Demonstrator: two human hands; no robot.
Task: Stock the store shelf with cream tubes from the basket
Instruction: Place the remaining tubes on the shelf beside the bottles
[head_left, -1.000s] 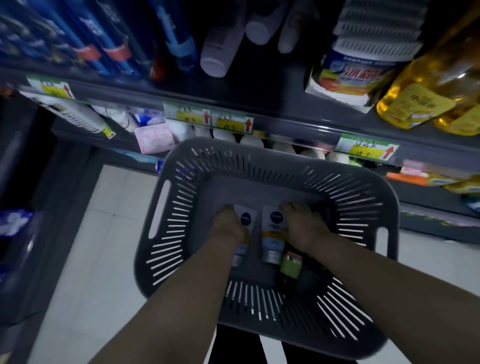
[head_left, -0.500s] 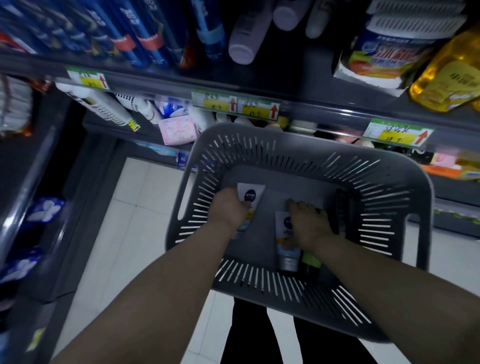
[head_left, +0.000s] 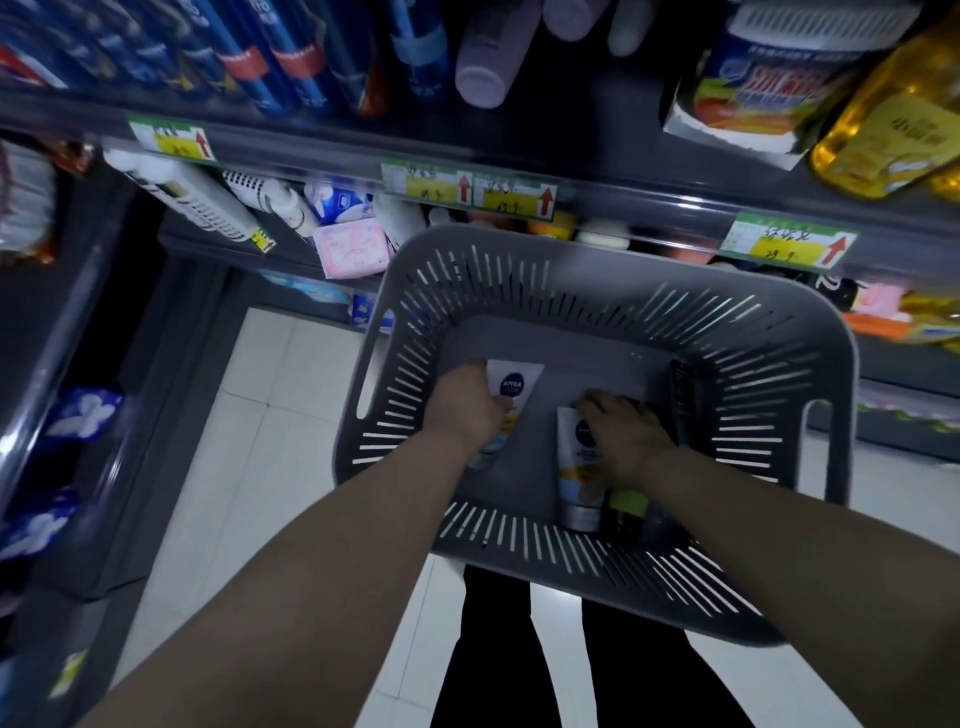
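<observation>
Both hands are put down inside the grey basket (head_left: 623, 260). The left hand (head_left: 467, 405) is closed round the left tube (head_left: 511, 387). Its fingers are curled tight about the middle of the tube, so the tube is held. The flat white end with the round blue mark is seen just past the fingertips.

The right hand (head_left: 623, 441) is laid on the right tube (head_left: 579, 467). Its fingers are bent and spread over the top end of the tube and are touching it. Whether the tube is really gripped cannot be told. The silver cap end is seen on the wrist side of the hand, close to the near wall of the basket. Both tubes are inside the basket and are kept apart, with bare basket bottom between them.

A green cap (head_left: 628, 506) is seen just beside the right tube, on the wrist side of the right hand. A dark box (head_left: 683, 410) is leaned on the basket wall, at the little-finger side of the right hand.

Past the fingertips of both hands, beyond the far rim, the shelf (head_left: 322, 148) is seen. Price tags (head_left: 426, 182) are stuck along its edge. Under the arms, the pale floor (head_left: 291, 405) and two dark legs (head_left: 493, 649) are seen.
</observation>
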